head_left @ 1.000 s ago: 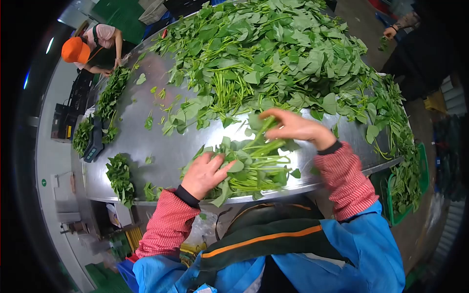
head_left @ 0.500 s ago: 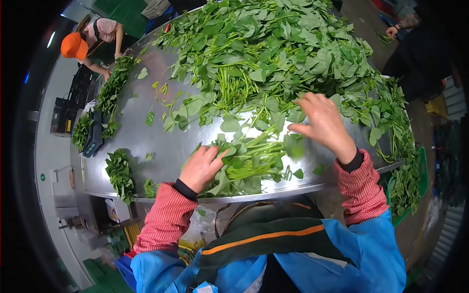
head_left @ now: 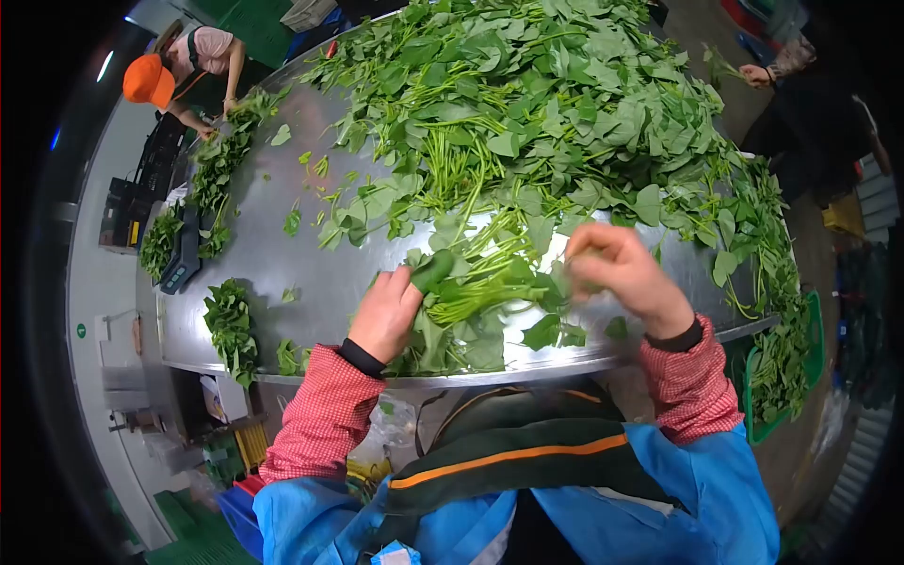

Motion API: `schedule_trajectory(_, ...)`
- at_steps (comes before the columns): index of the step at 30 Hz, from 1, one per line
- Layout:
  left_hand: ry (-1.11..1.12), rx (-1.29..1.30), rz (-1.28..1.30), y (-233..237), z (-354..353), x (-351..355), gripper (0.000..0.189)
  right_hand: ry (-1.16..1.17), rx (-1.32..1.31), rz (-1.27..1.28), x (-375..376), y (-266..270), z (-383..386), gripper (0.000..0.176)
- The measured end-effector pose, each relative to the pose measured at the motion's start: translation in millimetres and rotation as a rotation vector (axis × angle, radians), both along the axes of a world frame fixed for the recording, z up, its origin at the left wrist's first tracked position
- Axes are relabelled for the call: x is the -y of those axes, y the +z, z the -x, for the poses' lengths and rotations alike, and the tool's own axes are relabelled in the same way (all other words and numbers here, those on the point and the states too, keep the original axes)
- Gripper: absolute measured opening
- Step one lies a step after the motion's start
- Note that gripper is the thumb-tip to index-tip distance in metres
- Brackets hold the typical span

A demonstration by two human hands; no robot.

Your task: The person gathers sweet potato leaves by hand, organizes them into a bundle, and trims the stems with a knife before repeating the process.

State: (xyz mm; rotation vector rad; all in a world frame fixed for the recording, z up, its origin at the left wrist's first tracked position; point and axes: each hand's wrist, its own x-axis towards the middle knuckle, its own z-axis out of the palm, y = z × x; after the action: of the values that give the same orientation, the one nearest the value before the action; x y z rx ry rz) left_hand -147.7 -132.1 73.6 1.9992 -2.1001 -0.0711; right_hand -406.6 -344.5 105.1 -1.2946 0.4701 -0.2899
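My left hand point(head_left: 386, 313) is closed around the leafy left side of a bunch of green stems point(head_left: 485, 287) near the table's front edge. To the right of that bunch is my right hand point(head_left: 623, 278), its fingers curled together and blurred beside some leaves; what they pinch, if anything, is too smeared to make out. Behind both hands a large heap of leafy greens point(head_left: 565, 113) covers the back of the metal table point(head_left: 273, 212).
A small leafy bundle point(head_left: 231, 330) lies at the front left, near a dark scale point(head_left: 181, 259) bearing greens. A co-worker in an orange cap point(head_left: 149, 81) handles greens at the back left. Another person's hand point(head_left: 755, 75) holds a stem. A green crate point(head_left: 815, 339) stands right.
My right hand has lowered slightly and its spread fingers have curled in. My left hand has closed more tightly on the bunch. The person at the right has raised a stem.
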Motion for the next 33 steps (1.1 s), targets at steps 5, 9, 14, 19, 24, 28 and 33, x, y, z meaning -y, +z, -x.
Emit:
schedule_trajectory(5, -0.083, 0.14, -0.045, -1, 4, 1, 0.026, -0.111, -0.084, 1.066, -6, -1, -31, 0.052)
schedule_trajectory(9, -0.189, 0.144, -0.032, 6, 24, 23, 0.022, 0.069, -0.043, 1.396, -35, -23, -66, 0.061)
schedule_trajectory(14, -0.069, 0.046, -0.052, 11, 26, 17, 0.057, 0.007, 0.108, 1.146, -23, -43, -63, 0.019)
schedule_trajectory(19, -0.049, -0.017, -0.038, 12, 20, 13, 0.061, -0.176, 0.207, -0.44, -15, -26, -40, 0.022)
schedule_trajectory(24, 0.03, -0.037, 0.012, 3, -1, -3, 0.065, -0.211, 0.242, -0.36, 44, -8, 32, 0.017)
schedule_trajectory(28, 0.018, -0.128, 0.054, 2, 0, 2, 0.069, -0.329, -0.126, 0.469, 51, -49, 14, 0.037)
schedule_trajectory(33, -0.023, -0.269, 0.029, -9, 6, 21, 0.071, -0.124, -0.009, 0.632, -1, -55, -35, 0.047)
